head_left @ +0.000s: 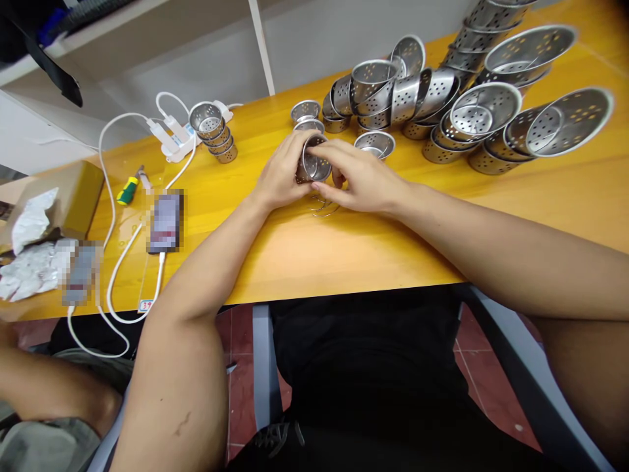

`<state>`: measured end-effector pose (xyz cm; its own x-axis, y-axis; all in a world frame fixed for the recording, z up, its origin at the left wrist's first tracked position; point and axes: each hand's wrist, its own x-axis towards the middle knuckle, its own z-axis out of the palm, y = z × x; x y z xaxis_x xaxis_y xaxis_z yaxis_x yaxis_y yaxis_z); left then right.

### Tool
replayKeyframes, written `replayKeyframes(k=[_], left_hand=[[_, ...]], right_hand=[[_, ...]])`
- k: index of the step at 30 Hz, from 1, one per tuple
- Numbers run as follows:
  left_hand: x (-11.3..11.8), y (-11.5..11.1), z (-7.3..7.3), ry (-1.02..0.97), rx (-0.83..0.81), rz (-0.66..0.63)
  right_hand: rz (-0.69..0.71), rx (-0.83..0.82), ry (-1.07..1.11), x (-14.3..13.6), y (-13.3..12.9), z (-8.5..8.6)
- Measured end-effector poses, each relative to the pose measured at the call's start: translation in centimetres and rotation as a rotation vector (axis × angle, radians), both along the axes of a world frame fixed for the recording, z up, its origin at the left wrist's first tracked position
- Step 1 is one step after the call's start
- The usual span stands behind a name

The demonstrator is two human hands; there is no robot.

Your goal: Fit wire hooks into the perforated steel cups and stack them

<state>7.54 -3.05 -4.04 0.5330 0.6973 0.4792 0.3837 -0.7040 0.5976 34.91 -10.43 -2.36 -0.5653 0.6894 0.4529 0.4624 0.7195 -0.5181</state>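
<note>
Left grip (284, 172) wrapped round a perforated cup (317, 165), near desk (295, 262) middle, probably to steady it. Right grip (366, 178) at its rim; can't tell if it's pinching. Wire loops (323, 210) at cup's 6 o'clock. Stacked cups (441, 92) at 2 o'clock, presumably for easy reach.

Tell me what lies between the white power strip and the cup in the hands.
In the head view: a white cable, a short stack of perforated metal cups and, nearest the held cup, the left hand around its side.
</note>
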Motion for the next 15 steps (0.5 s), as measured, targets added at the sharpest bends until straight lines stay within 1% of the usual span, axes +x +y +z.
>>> replayKeyframes(k=[4, 8, 11, 15], left_hand=[[-0.3, 1.1, -1.3, -0.016, 0.048, -0.004], [-0.9, 2.4, -2.4, 0.101, 0.166, -0.063], [-1.3, 2.7, -2.6, 0.153, 0.215, -0.075], [-1.4, 2.5, -2.4, 0.173, 0.223, -0.078]], right_hand=[[0.014, 0.013, -0.023, 0.1, 0.4, -0.5], [0.001, 0.072, -0.019, -0.2, 0.3, -0.8], [-0.020, 0.095, -0.015, -0.3, 0.2, -0.8], [-0.005, 0.083, -0.033, -0.1, 0.3, -0.8]])
